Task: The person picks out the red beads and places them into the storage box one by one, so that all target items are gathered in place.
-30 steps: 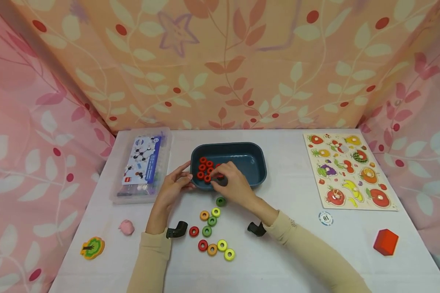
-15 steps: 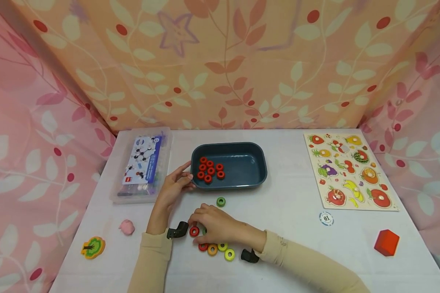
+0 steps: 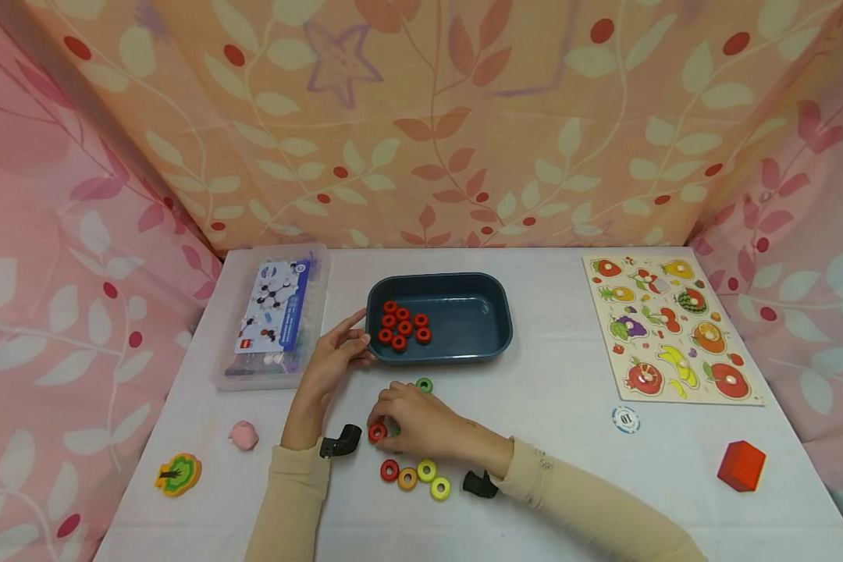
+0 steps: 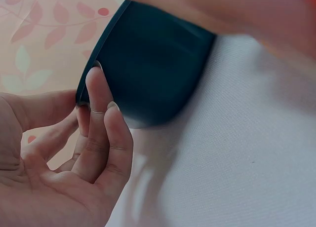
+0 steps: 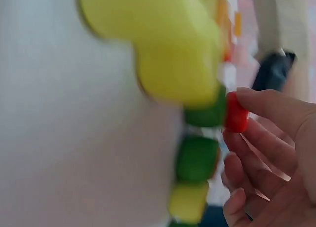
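Observation:
A dark blue tray (image 3: 469, 318) stands at the table's middle, with several red rings (image 3: 403, 328) in its left part. My left hand (image 3: 332, 363) grips the tray's left end; in the left wrist view its thumb and fingertips (image 4: 97, 86) meet at the tray rim. Over the scattered rings, my right hand (image 3: 421, 421) pinches a red ring (image 5: 237, 112) between thumb and fingers. Below that hand lie another red ring (image 3: 389, 471), an orange ring (image 3: 407, 478) and two yellow rings (image 3: 439, 489). A green ring (image 3: 425, 385) sits above it. Other rings are hidden under the hand.
A clear plastic case (image 3: 270, 316) lies left of the tray. On the right are a fruit puzzle board (image 3: 670, 332), a round chip (image 3: 626, 420) and a red block (image 3: 741, 466). A pink figure (image 3: 243, 435) and a tree-shaped piece (image 3: 179, 474) lie on the left.
My right hand has come out of the tray, leaving red rings there, and moved down to the table rings. It now pinches a red ring, shifted slightly toward the tray. My left hand stays put.

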`<state>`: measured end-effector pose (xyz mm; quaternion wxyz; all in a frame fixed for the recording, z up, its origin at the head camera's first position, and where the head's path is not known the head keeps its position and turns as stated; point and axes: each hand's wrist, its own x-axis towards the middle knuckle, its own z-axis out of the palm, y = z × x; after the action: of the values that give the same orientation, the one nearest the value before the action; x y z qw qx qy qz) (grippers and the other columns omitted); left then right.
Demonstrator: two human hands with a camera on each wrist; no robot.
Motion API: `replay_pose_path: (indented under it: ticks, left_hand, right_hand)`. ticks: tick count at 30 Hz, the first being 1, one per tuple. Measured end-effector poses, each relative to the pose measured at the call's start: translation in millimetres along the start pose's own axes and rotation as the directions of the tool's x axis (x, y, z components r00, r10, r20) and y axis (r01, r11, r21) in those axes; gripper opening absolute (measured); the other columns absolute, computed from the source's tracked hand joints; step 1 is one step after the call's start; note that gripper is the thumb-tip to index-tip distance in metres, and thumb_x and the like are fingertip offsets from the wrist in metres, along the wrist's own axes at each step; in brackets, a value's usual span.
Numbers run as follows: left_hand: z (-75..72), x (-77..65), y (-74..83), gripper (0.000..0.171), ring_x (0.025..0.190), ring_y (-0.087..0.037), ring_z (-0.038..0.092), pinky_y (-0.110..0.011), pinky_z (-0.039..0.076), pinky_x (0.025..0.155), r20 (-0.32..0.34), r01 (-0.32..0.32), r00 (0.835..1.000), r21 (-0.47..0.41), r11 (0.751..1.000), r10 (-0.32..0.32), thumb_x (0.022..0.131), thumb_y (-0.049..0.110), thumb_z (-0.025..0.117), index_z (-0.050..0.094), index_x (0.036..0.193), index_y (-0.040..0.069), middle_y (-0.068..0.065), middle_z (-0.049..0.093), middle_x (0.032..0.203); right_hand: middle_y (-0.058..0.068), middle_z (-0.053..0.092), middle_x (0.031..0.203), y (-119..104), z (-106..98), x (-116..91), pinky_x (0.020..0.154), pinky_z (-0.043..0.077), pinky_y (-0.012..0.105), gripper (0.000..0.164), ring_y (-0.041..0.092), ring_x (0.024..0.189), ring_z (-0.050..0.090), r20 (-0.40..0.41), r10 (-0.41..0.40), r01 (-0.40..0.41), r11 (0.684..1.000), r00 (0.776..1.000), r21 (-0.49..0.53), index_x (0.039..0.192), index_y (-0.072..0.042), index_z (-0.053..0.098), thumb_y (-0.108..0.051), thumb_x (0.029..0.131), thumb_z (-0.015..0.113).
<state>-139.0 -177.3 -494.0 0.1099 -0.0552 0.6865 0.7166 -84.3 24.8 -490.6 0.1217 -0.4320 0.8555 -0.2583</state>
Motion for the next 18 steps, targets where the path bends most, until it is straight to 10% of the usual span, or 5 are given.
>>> replay_pose_path:
  ticks: [7, 13, 18]
  left_hand:
    - [0.2, -0.4, 1.3, 0.054, 0.073, -0.011, 0.068, -0.030, 0.058, 0.072, -0.002, 0.005, 1.000, -0.001, 1.000, -0.005, 0.100, 0.007, 0.059, 0.047, 0.151, 0.019, -0.022, 0.055, 0.117]
    - [1.3, -0.3, 2.1, 0.054, 0.072, -0.012, 0.068, -0.031, 0.058, 0.073, -0.015, 0.020, 1.000, 0.004, 1.000, -0.020, 0.099, 0.006, 0.059, 0.048, 0.150, 0.021, -0.024, 0.055, 0.118]
    - [1.3, -0.2, 2.1, 0.054, 0.072, -0.012, 0.068, -0.032, 0.058, 0.074, -0.015, 0.026, 1.000, 0.013, 1.000, -0.026, 0.100, 0.007, 0.058, 0.047, 0.151, 0.022, -0.024, 0.054, 0.118]
  right_hand:
    - [-0.007, 0.066, 0.094, 19, -39, -1, 0.067, 0.048, 0.020, 0.027, 0.017, 0.081, 0.062, -0.161, 0.048, -0.011, 0.974, 0.986, 0.224, 0.112, -0.018, 0.071, -0.020, 0.086, 0.079]
    - [-0.002, 0.066, 0.103, 39, -72, 0, 0.059, 0.046, 0.024, 0.030, 0.022, 0.078, 0.062, -0.363, 0.207, -0.108, 0.956, 0.909, 0.274, 0.114, -0.013, 0.070, -0.016, 0.085, 0.079]
    - [0.005, 0.067, 0.096, 68, -87, 1, 0.057, 0.046, 0.030, 0.028, 0.019, 0.076, 0.059, -0.356, 0.382, -0.287, 0.913, 0.853, 0.291, 0.112, -0.015, 0.070, -0.018, 0.085, 0.080]
